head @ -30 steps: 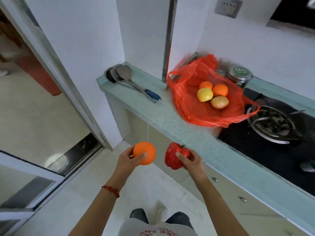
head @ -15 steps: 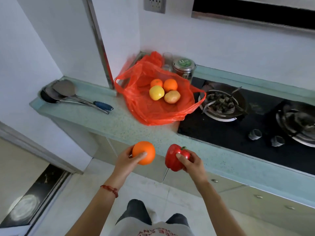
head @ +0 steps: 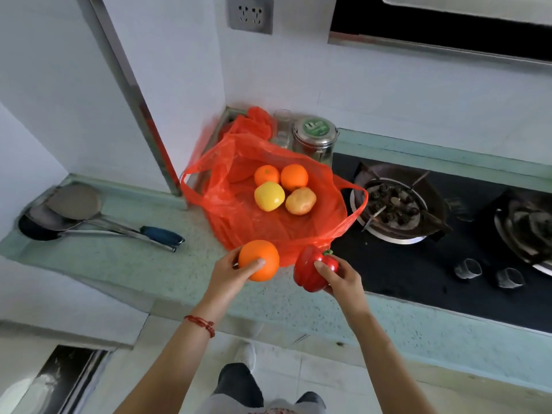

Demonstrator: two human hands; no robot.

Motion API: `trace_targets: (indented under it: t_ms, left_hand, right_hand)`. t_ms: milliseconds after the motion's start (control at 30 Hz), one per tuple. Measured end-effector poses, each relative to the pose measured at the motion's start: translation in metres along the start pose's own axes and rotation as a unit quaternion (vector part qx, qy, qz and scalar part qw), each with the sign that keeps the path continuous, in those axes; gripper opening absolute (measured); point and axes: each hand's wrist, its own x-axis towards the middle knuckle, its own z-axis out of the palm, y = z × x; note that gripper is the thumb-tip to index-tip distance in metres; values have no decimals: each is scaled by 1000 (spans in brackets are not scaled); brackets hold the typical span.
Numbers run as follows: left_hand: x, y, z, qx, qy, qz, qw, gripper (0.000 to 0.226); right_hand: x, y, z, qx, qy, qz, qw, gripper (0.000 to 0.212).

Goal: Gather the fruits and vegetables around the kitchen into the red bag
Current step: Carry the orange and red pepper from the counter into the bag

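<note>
Fingers (head: 259, 262) of left hand (head: 228, 276) curl round orange (head: 258, 260), right hand (head: 343, 277) grips pepper (head: 313, 271), both at bag's (head: 248, 225) 6 o'clock edge on surface (head: 143, 264). Delivery step; next: reach over rim, drop both beside four fruits inside.

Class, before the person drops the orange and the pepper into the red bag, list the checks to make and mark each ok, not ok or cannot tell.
1. Left hand holds the orange firmly: ok.
2. Right hand holds the red pepper firmly: ok.
3. Red bag lies open on the counter: ok.
4. Room in the bag beside the four fruits: ok.
5. Hands already over the bag's opening: not ok, they are at its near edge.
6. Burner beside the bag is off: cannot tell.
</note>
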Motion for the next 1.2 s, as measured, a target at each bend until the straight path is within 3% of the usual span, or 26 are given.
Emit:
trace_targets:
  t_ms: [233, 367, 467, 633, 800, 900, 1067, 1200]
  left_hand:
    - [80, 25, -8, -4, -58, -8, 998, 59]
    - [107, 29, 0, 10, -88, -18, 996, 59]
    - [120, 28, 7, 20, -76, -32, 996, 60]
    - [139, 26, 17, 43, -56, -40, 997, 54]
    - [150, 28, 25, 63, -41, -51, 996, 66]
    - [156, 28, 30, 68, -35, -57, 995, 57]
    - [157, 25, 35, 99, -33, -60, 993, 87]
    - [157, 24, 37, 114, -31, -50, 992, 93]
  right_hand:
    - [59, -31, 31, -12, 44, 8, 999, 35]
    - [90, -39, 39, -69, 71, 27, 995, 54]
    - [108, -40, 44, -105, 76, 49, 990, 52]
    - [130, -39, 46, -162, 56, 73, 982, 79]
    - [144, -42, 45, -182, 58, 84, 978, 70]
    - [149, -40, 43, -192, 55, 86, 976, 72]
    - [153, -36, 41, -208, 51, 91, 973, 74]
    - [154, -37, 42, -225, 59, 87, 969, 77]
